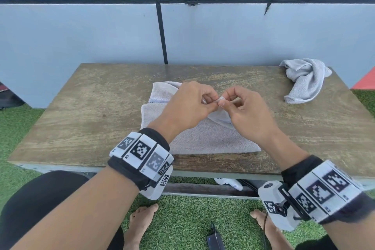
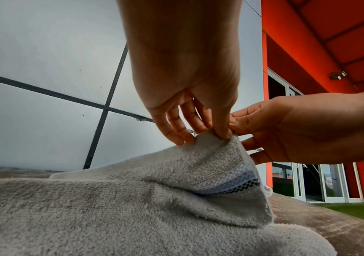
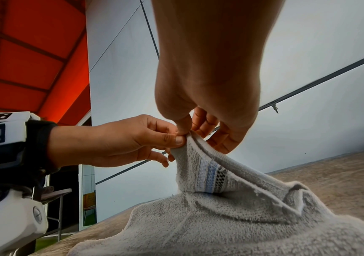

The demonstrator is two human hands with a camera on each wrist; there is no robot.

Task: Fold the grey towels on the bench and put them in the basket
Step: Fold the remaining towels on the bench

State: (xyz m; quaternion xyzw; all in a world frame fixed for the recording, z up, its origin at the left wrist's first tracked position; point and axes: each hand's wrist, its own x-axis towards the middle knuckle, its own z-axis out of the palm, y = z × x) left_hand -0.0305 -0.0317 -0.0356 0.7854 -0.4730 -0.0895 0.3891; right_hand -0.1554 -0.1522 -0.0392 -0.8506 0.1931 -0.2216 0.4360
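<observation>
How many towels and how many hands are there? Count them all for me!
Grey towels: 2, one held up at a corner, one crumpled at the bench's far right
Hands: 2, left, right
Total: 4

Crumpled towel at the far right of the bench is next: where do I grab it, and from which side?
Judging by its pose, take the crumpled towel by its loose tail trailing toward the bench's front, coming from above with the right hand; the rest is bunched, with no clear edge.

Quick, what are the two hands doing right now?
Left hand: pinching the raised corner of the grey towel.
Right hand: pinching the same towel corner, right beside the left.
</observation>
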